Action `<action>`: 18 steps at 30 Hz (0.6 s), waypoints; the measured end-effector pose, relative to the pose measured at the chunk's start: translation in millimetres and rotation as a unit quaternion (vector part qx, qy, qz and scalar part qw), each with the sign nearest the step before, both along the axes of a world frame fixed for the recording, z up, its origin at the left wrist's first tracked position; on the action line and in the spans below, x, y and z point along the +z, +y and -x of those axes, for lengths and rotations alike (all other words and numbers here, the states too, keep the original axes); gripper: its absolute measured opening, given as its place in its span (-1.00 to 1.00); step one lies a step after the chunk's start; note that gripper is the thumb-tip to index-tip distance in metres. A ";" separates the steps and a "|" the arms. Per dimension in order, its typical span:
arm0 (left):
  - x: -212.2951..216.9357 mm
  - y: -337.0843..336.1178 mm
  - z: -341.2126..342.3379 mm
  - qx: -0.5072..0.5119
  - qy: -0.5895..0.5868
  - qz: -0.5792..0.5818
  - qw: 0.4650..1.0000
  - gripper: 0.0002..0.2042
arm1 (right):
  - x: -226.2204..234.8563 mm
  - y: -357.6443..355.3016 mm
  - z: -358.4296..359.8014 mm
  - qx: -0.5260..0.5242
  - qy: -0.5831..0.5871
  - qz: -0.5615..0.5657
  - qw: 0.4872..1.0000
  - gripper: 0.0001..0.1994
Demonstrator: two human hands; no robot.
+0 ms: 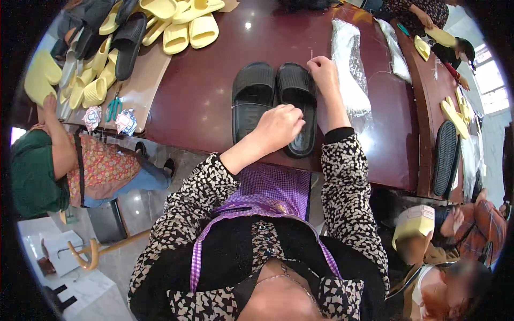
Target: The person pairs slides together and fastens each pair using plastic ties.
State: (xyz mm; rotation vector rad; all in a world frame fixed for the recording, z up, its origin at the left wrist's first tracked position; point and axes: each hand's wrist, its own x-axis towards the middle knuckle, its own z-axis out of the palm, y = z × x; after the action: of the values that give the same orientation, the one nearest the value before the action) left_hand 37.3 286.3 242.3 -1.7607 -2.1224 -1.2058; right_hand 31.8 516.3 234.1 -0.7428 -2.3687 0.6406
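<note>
A pair of black slide slippers lies side by side on the dark red table in front of me, toes pointing away. My left hand (278, 127) is closed, fingers curled, over the inner sides of the left slipper (254, 83) and the right slipper (295, 79). What it pinches, if anything, is hidden. Beside the right slipper's toe, my right hand (324, 72) is raised with thumb and finger pinched together. A thin pale strand (311, 53) shows just beyond those fingertips; I cannot make out whether it is held.
Clear plastic bags (350, 69) lie right of the slippers. Yellow slippers (203, 31) are heaped at the far left, near a black slipper (129, 45) and green-handled snips (113, 108). A co-worker (96, 163) stands at left holding a yellow slipper (43, 77); other people work at right.
</note>
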 end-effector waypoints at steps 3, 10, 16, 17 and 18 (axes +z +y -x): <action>15.6 -0.1 -4.5 -0.095 -0.214 0.054 0.971 -0.88 | 2.9 -4.4 -8.7 -0.005 0.035 0.013 0.999 -0.83; 15.5 -10.6 13.2 -0.131 -0.300 0.054 0.943 -0.87 | -13.8 -2.7 -23.1 -0.037 0.046 0.018 0.998 -0.86; -4.0 -27.9 57.5 -0.081 -0.137 0.033 0.987 -0.91 | -7.6 -11.3 -20.0 -0.031 0.053 0.032 0.998 -0.85; -8.3 -28.6 64.7 -0.066 -0.096 0.034 0.993 -0.92 | -6.6 -13.7 -18.9 -0.029 0.055 0.032 0.998 -0.85; -12.7 -28.9 70.6 -0.050 -0.055 0.034 0.997 -0.93 | -5.2 -15.8 -17.1 -0.028 0.058 0.032 0.997 -0.85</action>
State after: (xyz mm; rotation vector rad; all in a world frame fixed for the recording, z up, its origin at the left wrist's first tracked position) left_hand -33.3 257.4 229.5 -1.8924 -2.1819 -1.2985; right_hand 48.9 500.4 228.9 -0.7762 -2.2233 0.7190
